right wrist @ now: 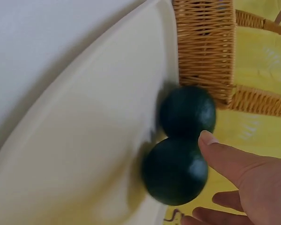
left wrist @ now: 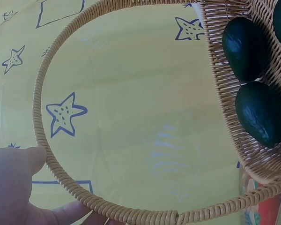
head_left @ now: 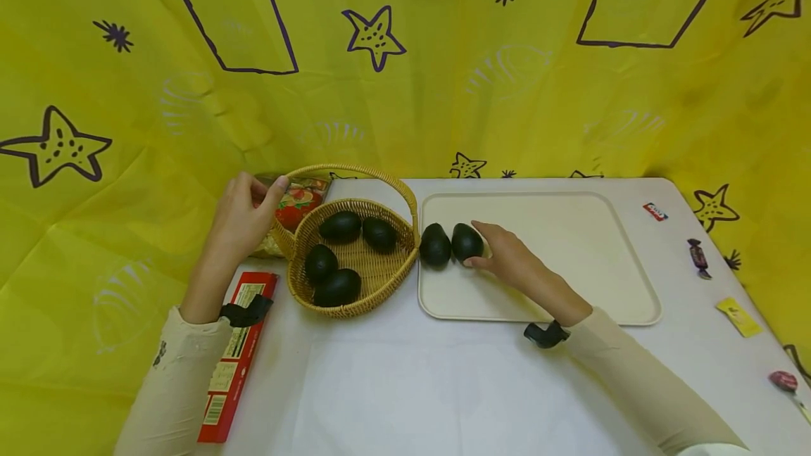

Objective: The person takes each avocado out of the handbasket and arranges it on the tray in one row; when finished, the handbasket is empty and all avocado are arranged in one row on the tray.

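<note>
The handle (left wrist: 145, 216) of a wicker basket (head_left: 380, 269) is pinched between the thumb and fingers of the left hand (head_left: 243, 213); the basket itself is set just to the right of that hand, and four dark green avocados (head_left: 341, 226) are held in it. By the right hand (head_left: 510, 252), an avocado (head_left: 467, 242) on a cream tray (head_left: 557, 252) is flanked with thumb and fingers parted; whether it is firmly gripped cannot be told. A second avocado (head_left: 435, 245) is placed close against it, on the side towards the left hand, beside the basket.

Behind the left hand a printed package (head_left: 298, 208) is partly hidden; nearer the body, under the left wrist, a red box (head_left: 237, 371) is seen; well to the right of the right hand, a purple-wrapped candy (head_left: 698, 259), a yellow packet (head_left: 738, 317) and a lollipop (head_left: 783, 381) are spread along the white table (head_left: 380, 385).
</note>
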`<state>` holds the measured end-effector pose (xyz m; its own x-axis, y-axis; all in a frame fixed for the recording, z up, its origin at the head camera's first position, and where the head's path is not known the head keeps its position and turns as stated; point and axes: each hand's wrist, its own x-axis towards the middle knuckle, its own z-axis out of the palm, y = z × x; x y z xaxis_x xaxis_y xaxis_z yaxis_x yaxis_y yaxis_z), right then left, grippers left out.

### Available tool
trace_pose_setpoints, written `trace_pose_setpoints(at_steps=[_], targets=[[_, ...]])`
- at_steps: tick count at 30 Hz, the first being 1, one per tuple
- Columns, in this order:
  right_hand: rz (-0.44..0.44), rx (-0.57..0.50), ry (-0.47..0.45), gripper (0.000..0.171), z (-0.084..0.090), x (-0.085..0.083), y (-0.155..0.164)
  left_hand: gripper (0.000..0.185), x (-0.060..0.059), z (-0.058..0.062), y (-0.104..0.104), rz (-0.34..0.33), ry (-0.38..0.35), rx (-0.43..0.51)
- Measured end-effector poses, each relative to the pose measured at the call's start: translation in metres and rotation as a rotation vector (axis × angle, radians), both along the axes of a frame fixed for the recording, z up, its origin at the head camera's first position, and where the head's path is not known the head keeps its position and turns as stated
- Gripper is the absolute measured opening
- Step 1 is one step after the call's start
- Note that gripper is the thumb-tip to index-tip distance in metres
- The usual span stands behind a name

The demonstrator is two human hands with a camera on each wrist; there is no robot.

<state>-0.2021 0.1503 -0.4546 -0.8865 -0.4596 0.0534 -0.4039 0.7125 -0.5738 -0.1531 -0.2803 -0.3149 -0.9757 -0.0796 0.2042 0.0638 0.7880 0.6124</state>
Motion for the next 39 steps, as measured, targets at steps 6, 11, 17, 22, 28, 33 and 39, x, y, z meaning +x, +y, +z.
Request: trace_pose_setpoints(at_steps=[6, 11, 17, 22, 28, 33, 39], targets=[[0.064, -0.008, 0.047, 0.071, 0.018, 0.008, -0.013, 0.063, 0.000, 0.000, 0.000, -0.001, -0.002, -0.001], [0.144, -0.008, 0.015, 0.065, 0.034, 0.020, -0.030, 0.063, -0.001, 0.000, 0.001, -0.002, 0.004, -0.014], [0.263, -0.019, 0.001, 0.054, 0.045, 0.029, -0.052, 0.063, -0.001, 0.001, 0.001, 0.001, 0.003, -0.016], [0.325, -0.012, -0.016, 0.056, 0.053, 0.031, -0.073, 0.063, -0.001, 0.001, 0.001, 0.002, 0.001, -0.017], [0.376, -0.006, -0.018, 0.057, 0.060, 0.027, -0.103, 0.063, 0.000, 0.000, 0.000, -0.002, 0.005, -0.011], [0.412, 0.007, -0.002, 0.059, 0.065, 0.022, -0.128, 0.065, 0.000, 0.001, 0.001, 0.003, 0.001, -0.009], [0.443, 0.079, 0.016, 0.063, 0.070, 0.013, -0.159, 0.065, 0.000, 0.000, 0.000, 0.004, 0.001, -0.005]])
